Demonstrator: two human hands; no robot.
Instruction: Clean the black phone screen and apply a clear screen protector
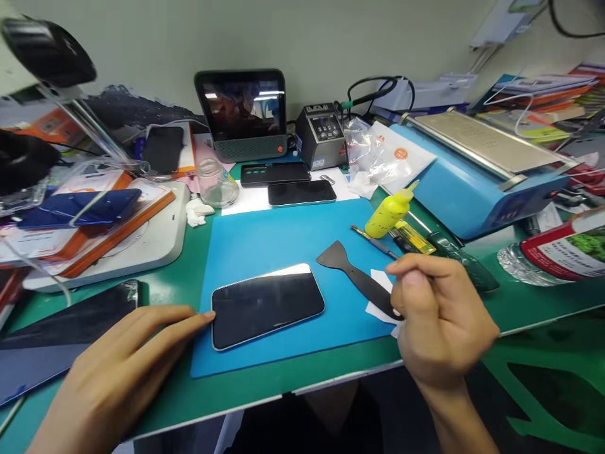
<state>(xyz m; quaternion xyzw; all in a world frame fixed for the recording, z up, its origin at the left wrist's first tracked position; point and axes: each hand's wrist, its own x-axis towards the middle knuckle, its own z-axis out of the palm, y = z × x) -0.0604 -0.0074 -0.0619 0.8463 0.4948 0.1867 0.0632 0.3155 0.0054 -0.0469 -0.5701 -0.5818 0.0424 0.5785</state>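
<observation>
A smartphone (268, 307) with a dark screen and a pale strip along its top edge lies face up on a blue mat (255, 243). My left hand (127, 359) rests flat on the bench with its fingers stretched out, one fingertip touching the phone's left edge. To the right, my right hand (439, 315) is raised in a loose fist; nothing shows between the thumb and index finger. Just left of it lies a black spatula-shaped scraper (352, 271), its handle end close to the hand, over white paper (382, 280). A slim brush-like tool (373, 241) lies behind the scraper.
Behind the mat are two phones (302, 193), a glass jar (216, 183), a screen device (243, 113) and a black control unit (322, 135). A yellow bottle (390, 213), blue heating plate machine (454, 183) and labelled plastic bottle (558, 249) stand right. Another phone (70, 321) lies left.
</observation>
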